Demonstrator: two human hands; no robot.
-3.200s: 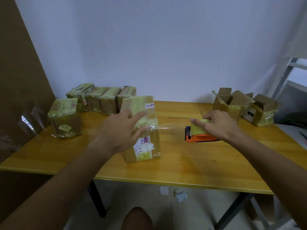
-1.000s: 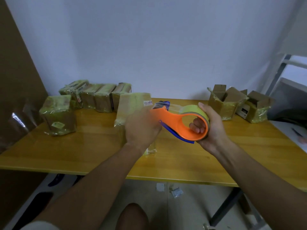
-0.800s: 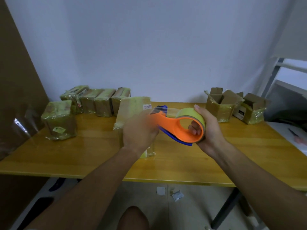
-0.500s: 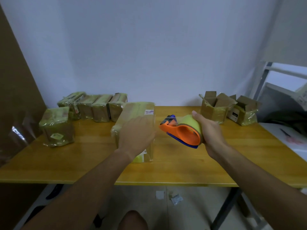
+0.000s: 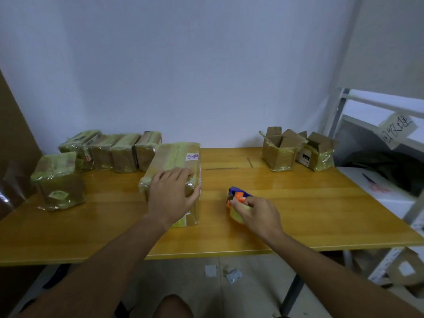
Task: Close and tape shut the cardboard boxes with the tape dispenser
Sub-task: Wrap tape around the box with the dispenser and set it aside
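A long taped cardboard box (image 5: 177, 157) lies on the wooden table (image 5: 298, 203) in the middle. My left hand (image 5: 171, 195) lies on its near end, thumb hooked over the right edge and fingers spread across the top. To its right, the orange and blue tape dispenser (image 5: 237, 198) with a yellow-green roll sits on the table. My right hand (image 5: 257, 214) covers the roll from the near side, fingers curled on it. Two open boxes (image 5: 278, 146) (image 5: 317, 150) stand at the back right with their flaps up.
Several taped boxes (image 5: 121, 150) stand in a row at the back left, and one more taped box (image 5: 58, 180) stands nearer at the left. A white shelf frame (image 5: 344, 115) and white surface (image 5: 385, 191) border the table's right side. Paper scraps (image 5: 223, 271) lie on the floor.
My right hand has brought the tape dispenser down from beside the box and set it on the table. My left hand has stayed on the long box.
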